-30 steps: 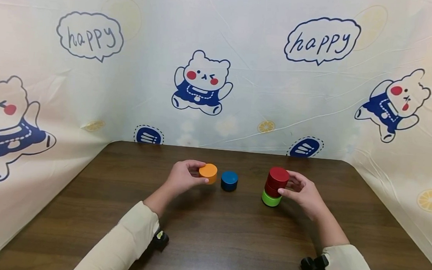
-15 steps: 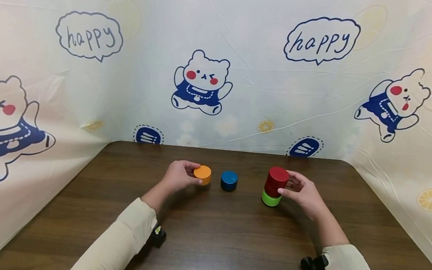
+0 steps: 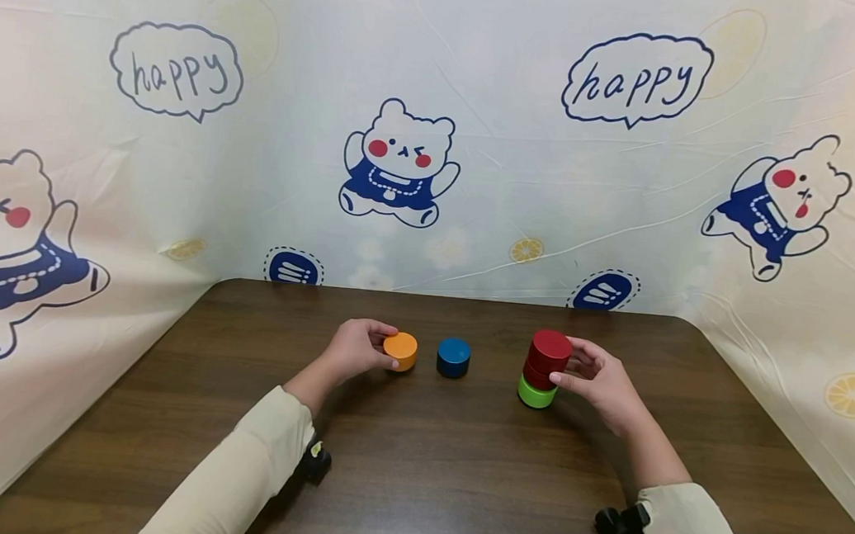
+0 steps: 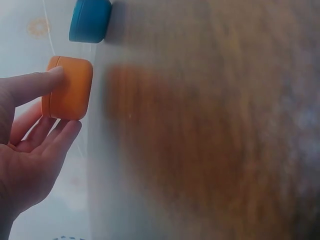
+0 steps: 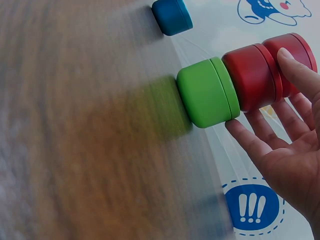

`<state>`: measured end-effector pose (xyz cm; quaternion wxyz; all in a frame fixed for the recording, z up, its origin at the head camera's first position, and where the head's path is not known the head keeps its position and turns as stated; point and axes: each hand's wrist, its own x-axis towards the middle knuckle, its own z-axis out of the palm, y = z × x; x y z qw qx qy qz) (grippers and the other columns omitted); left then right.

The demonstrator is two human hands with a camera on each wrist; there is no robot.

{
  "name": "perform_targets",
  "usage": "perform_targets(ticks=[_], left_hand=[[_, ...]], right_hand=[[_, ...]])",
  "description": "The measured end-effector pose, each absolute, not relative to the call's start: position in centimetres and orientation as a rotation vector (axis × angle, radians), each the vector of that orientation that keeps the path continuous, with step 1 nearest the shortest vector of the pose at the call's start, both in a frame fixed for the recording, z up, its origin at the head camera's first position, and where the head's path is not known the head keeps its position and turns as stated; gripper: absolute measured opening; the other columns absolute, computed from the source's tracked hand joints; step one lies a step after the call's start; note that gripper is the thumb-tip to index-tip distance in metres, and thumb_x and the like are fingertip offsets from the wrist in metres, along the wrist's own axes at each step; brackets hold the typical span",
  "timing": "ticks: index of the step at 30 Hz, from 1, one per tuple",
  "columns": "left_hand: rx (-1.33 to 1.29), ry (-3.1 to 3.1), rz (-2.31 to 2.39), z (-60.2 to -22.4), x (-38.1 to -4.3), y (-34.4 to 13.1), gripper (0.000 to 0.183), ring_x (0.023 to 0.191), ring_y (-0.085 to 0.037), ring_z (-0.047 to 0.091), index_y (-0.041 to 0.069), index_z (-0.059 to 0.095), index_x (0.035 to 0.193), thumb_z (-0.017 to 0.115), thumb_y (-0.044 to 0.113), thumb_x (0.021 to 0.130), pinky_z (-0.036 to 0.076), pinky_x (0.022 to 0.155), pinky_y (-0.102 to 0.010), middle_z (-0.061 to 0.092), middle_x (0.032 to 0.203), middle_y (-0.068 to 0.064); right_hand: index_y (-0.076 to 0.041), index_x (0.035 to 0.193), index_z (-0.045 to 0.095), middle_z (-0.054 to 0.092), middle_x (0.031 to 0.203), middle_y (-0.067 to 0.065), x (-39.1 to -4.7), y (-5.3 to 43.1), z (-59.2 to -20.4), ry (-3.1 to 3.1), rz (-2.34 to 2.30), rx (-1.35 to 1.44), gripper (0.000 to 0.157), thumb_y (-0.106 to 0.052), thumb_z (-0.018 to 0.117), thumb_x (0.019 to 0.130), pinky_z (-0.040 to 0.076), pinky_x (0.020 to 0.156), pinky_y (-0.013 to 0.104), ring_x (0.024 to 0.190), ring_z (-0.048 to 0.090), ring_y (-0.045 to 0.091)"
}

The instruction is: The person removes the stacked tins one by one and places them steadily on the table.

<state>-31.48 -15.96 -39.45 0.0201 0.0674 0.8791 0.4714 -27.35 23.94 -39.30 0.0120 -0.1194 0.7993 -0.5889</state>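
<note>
My left hand pinches a small orange round tin between thumb and fingers, at the table surface or just above it; I cannot tell which. A seam near its top shows in the left wrist view. To its right, apart from it, stands a blue round tin. Farther right is an upright stack: a green tin at the bottom, a lower red tin on it, and an upper red tin on top. My right hand holds the stack from the right, its thumb on the upper red tin.
All of this is on a dark brown wooden table. Behind and beside it hangs a pale cloth printed with bears. A small black device sits at the left wrist and another black device at the right.
My left hand has moved left with the orange tin, widening the gap to the blue tin, and has then come down slightly. My right hand and the stack stay in place.
</note>
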Motion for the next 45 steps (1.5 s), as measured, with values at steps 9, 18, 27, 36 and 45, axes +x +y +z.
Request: perform_targets(ticks=[9, 18, 27, 36, 45], left_hand=[[0.202, 2.722, 1.432, -39.7, -31.6, -16.1, 0.048, 0.103, -0.024, 0.063, 0.004, 0.067, 0.118, 0.084, 0.0, 0.073, 0.053, 0.09, -0.037, 0.067, 0.114, -0.011], [0.197, 2.706, 1.442, -40.0, -31.6, -16.3, 0.048, 0.106, -0.026, 0.063, 0.002, 0.066, 0.12, 0.082, -0.001, 0.075, 0.053, 0.09, -0.037, 0.066, 0.117, -0.012], [0.237, 2.711, 1.445, -39.9, -31.5, -16.3, 0.052, 0.11, -0.026, 0.062, 0.002, 0.065, 0.122, 0.083, -0.001, 0.073, 0.05, 0.095, -0.039, 0.066, 0.12, -0.012], [0.323, 2.738, 1.463, -39.3, -31.3, -16.3, 0.057, 0.113, -0.026, 0.059, 0.003, 0.061, 0.128, 0.084, 0.005, 0.076, 0.048, 0.098, -0.041, 0.063, 0.124, -0.011], [0.341, 2.764, 1.482, -38.1, -31.2, -16.2, 0.051, 0.113, -0.026, 0.057, 0.013, 0.064, 0.125, 0.083, 0.01, 0.078, 0.05, 0.096, -0.043, 0.062, 0.125, -0.014]], right_hand=[[-0.005, 0.142, 0.045, 0.054, 0.136, 0.021, -27.3, 23.9, -39.3, 2.49, -1.834, -0.374, 0.067, -0.018, 0.077, 0.085, 0.051, 0.09, 0.03, 0.12, 0.051, 0.034], [-0.005, 0.142, 0.045, 0.054, 0.136, 0.021, -27.3, 23.9, -39.3, 2.48, -1.837, -0.376, 0.066, -0.018, 0.077, 0.085, 0.051, 0.089, 0.03, 0.12, 0.051, 0.035], [-0.005, 0.142, 0.045, 0.054, 0.135, 0.021, -27.4, 23.9, -39.4, 2.483, -1.84, -0.381, 0.066, -0.018, 0.077, 0.085, 0.051, 0.089, 0.029, 0.12, 0.051, 0.034], [-0.006, 0.142, 0.045, 0.054, 0.136, 0.02, -27.4, 24.0, -39.3, 2.483, -1.834, -0.376, 0.066, -0.018, 0.077, 0.085, 0.051, 0.09, 0.031, 0.121, 0.051, 0.035], [-0.005, 0.143, 0.044, 0.053, 0.136, 0.021, -27.4, 24.1, -39.3, 2.474, -1.845, -0.384, 0.067, -0.017, 0.076, 0.085, 0.052, 0.09, 0.03, 0.121, 0.052, 0.035]])
